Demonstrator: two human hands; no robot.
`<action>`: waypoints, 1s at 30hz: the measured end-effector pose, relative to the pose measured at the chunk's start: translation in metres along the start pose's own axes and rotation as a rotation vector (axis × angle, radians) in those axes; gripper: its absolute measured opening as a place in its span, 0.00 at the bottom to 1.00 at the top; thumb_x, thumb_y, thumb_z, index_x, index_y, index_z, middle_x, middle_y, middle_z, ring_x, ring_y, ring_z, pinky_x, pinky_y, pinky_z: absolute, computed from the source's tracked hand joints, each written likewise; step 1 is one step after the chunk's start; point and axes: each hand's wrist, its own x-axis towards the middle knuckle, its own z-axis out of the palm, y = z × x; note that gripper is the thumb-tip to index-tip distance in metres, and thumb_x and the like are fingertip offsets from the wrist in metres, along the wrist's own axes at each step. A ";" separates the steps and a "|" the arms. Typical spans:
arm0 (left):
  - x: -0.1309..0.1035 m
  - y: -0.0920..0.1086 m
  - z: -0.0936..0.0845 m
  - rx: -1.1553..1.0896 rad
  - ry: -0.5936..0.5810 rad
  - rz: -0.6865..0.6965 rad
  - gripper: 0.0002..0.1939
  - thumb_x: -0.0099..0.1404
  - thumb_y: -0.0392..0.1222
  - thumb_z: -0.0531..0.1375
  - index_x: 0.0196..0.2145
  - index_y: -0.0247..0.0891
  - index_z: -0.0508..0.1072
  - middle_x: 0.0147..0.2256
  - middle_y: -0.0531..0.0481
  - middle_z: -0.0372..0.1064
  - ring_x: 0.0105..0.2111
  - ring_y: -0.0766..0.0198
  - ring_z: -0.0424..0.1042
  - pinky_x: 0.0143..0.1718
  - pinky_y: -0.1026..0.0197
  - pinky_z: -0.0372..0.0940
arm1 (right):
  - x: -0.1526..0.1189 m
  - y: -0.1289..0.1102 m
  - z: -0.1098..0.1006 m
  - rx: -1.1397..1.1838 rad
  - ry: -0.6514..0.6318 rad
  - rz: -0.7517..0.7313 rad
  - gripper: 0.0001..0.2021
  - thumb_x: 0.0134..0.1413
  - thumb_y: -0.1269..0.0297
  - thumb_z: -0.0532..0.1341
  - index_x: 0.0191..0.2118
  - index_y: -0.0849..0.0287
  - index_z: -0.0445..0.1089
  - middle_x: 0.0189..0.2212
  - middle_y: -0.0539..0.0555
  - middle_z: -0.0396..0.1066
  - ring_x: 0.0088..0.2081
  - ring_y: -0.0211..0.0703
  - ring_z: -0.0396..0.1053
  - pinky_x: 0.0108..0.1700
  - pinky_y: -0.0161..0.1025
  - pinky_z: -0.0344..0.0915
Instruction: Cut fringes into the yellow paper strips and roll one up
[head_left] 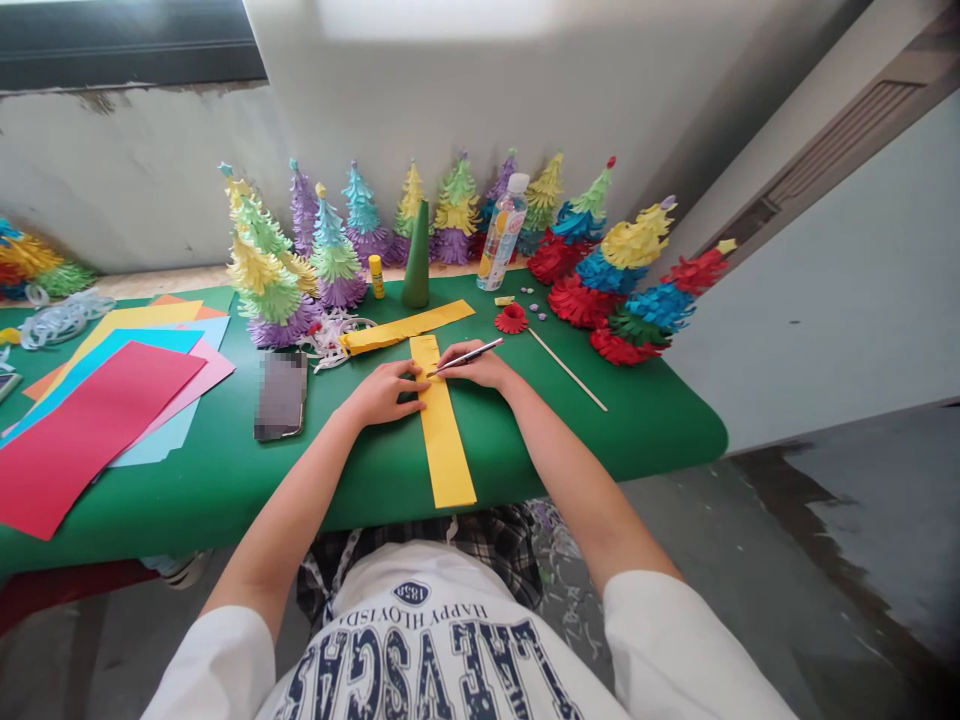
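A long yellow paper strip (448,455) lies lengthwise on the green-covered table in front of me. My left hand (386,392) rests on its left edge, fingers spread, pressing the paper down. Between the fingers of my right hand (474,366) is a slim silver-and-black pen-like tool (480,351). Its tip points down at the strip's upper part, close to my left fingertips. Whether it is a pen or a craft knife cannot be made out. Just beyond, a second yellow strip (420,325) lies crosswise, its left end ragged.
Fringed paper trees (274,290) line the back, with a green cone (417,265), glue stick (376,277) and bottle (503,235). A red paper ring (511,319) and thin stick (568,370) lie right. Phone (280,397) and coloured sheets (112,420) lie left.
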 end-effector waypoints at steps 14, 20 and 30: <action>0.000 0.002 -0.001 0.044 -0.031 -0.011 0.21 0.65 0.52 0.57 0.53 0.44 0.72 0.53 0.42 0.64 0.56 0.53 0.63 0.58 0.50 0.57 | 0.000 0.000 0.000 -0.008 0.003 -0.019 0.13 0.34 0.58 0.72 0.28 0.60 0.76 0.26 0.51 0.76 0.28 0.40 0.72 0.33 0.37 0.66; 0.000 0.002 -0.002 0.050 -0.037 0.001 0.21 0.66 0.51 0.57 0.54 0.43 0.72 0.54 0.40 0.63 0.56 0.53 0.62 0.57 0.50 0.58 | 0.000 0.001 0.000 0.007 0.005 -0.018 0.13 0.34 0.58 0.72 0.29 0.60 0.76 0.26 0.51 0.77 0.29 0.40 0.72 0.33 0.37 0.67; 0.000 0.005 -0.003 0.049 -0.030 0.013 0.20 0.66 0.51 0.55 0.54 0.45 0.71 0.55 0.43 0.62 0.54 0.53 0.64 0.56 0.50 0.57 | -0.001 -0.001 0.001 -0.061 -0.009 -0.032 0.12 0.37 0.59 0.70 0.29 0.60 0.75 0.25 0.51 0.75 0.27 0.39 0.70 0.30 0.35 0.64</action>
